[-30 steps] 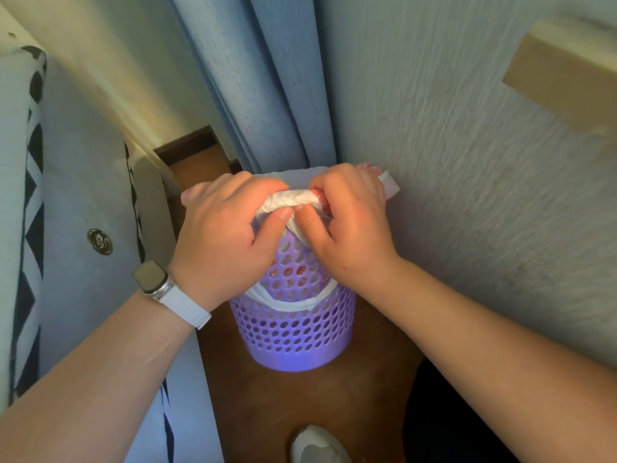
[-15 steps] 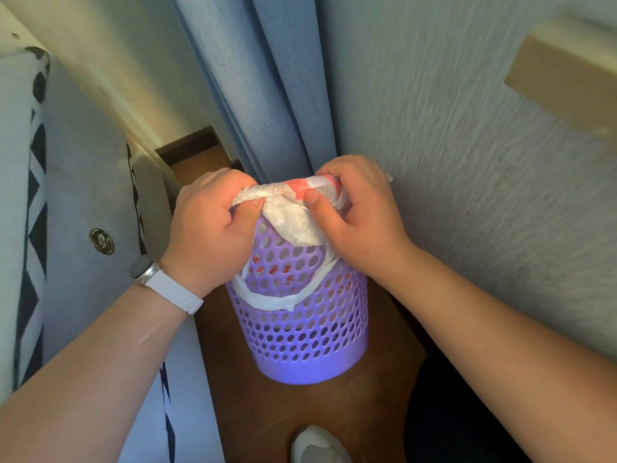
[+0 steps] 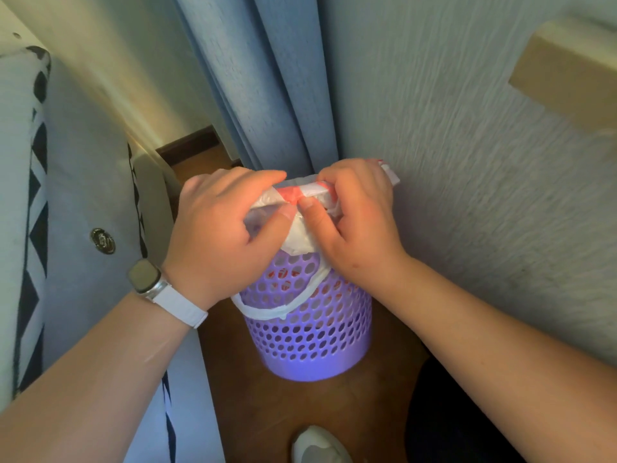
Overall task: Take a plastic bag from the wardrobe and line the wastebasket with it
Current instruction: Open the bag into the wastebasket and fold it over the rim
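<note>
As my left hand (image 3: pixel 220 228) and right hand (image 3: pixel 360 222) pinch the plastic bag (image 3: pixel 302 240) | best I stretch its hem evenly over the wastebasket (image 3: pixel 310 335) rim

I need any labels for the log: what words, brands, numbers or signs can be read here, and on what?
Nothing here reads clearly.
Plastic bag: red print, crumpled between the left hand and the right hand, unreadable.
Round metal badge on the grey upholstery: embossed mark, too blurred to read.
Wristwatch: its face shows no figures.
</note>
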The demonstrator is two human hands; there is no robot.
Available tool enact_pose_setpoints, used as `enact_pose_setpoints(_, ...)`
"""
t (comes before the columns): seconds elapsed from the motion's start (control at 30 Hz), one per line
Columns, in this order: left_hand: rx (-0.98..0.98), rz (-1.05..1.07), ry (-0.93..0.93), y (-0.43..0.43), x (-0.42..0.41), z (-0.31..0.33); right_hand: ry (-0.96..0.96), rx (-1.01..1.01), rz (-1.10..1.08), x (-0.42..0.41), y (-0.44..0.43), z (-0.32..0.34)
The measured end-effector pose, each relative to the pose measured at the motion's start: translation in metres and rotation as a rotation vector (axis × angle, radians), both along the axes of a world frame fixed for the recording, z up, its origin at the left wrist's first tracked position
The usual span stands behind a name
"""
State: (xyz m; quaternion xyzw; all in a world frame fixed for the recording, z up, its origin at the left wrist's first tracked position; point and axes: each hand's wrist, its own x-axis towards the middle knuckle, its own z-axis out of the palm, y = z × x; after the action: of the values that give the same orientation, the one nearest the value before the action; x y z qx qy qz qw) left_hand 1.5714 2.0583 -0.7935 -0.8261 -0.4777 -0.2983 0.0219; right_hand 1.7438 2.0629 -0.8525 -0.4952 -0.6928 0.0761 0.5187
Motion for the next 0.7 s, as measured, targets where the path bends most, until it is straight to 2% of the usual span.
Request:
enact_pose_setpoints(0.1,0.015,0.033,0.056,-0.003,0.008,-0.001,-0.008,-0.009,0.009,-0.003,-0.002,0.0)
enact_pose_setpoints(0.53,-0.053,0.014,0.021,0.014,-0.014,-0.011,-0.069,-0.086,0.157,0.017,0.012,-0.002)
enact_pose_setpoints(0.7,-0.024,0.005,0.0,0.014,-0.015,-0.012,0.016,-0.087,0.145,0.013,0.013,-0.005)
